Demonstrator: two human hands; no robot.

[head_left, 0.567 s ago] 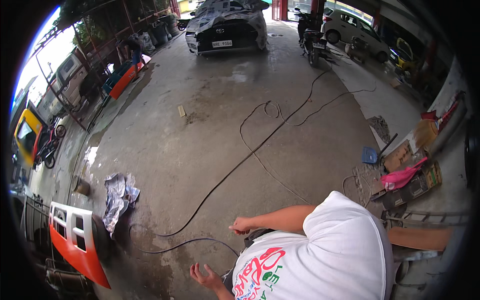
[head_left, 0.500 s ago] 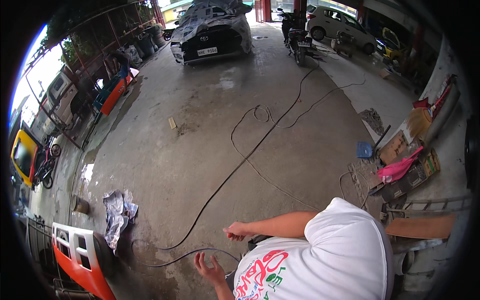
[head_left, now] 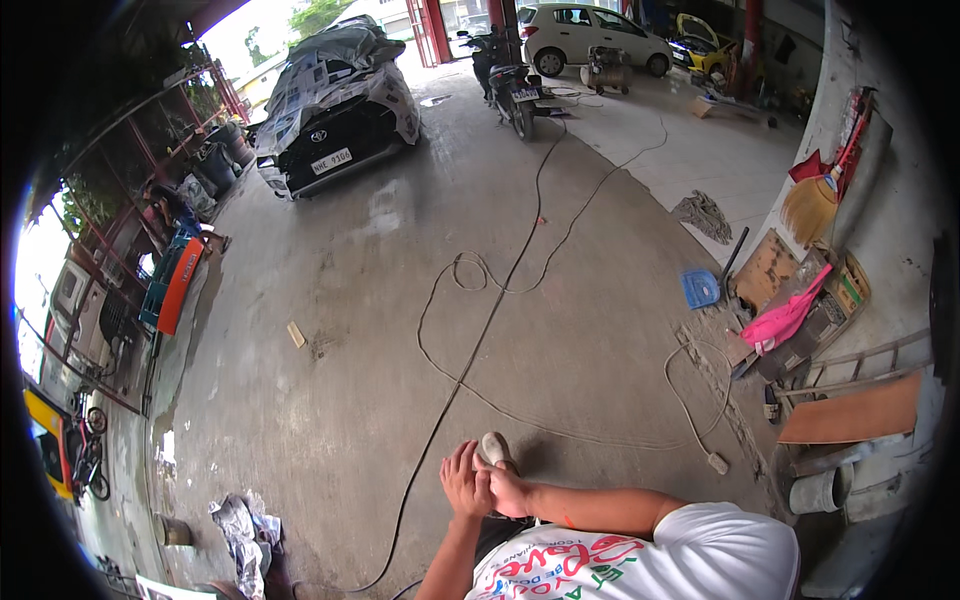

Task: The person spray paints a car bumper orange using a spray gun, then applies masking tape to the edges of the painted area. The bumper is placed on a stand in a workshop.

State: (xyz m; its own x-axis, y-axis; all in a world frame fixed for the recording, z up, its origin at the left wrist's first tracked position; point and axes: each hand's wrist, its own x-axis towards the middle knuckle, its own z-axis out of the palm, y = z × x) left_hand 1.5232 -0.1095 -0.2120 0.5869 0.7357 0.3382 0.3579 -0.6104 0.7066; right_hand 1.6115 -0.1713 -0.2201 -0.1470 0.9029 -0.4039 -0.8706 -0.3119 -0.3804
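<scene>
My hands meet in front of my body at the lower middle of the head view. My left hand (head_left: 462,486) has its fingers stretched upward, with its thumb side against my right hand. My right hand (head_left: 509,492) is closed and touches the left one; its fingertips are partly hidden, and I cannot make out whether anything small is in it. Just beyond the hands, a light-coloured shoe (head_left: 493,448) shows on the concrete floor. A dark hose (head_left: 432,436) runs along the floor to the left of my hands.
A pale cord (head_left: 562,431) loops across the floor, ending at a socket block (head_left: 717,463). Crumpled covering (head_left: 243,545) lies at lower left. A paper-masked car (head_left: 335,130) and a motorcycle (head_left: 517,95) stand ahead. At right are a blue dustpan (head_left: 700,289) and a broom (head_left: 811,212).
My hands, apart before, have come together. The view has turned: the masked car sits further left, the orange-and-white panel has mostly left the view, and the shoe and socket block have appeared.
</scene>
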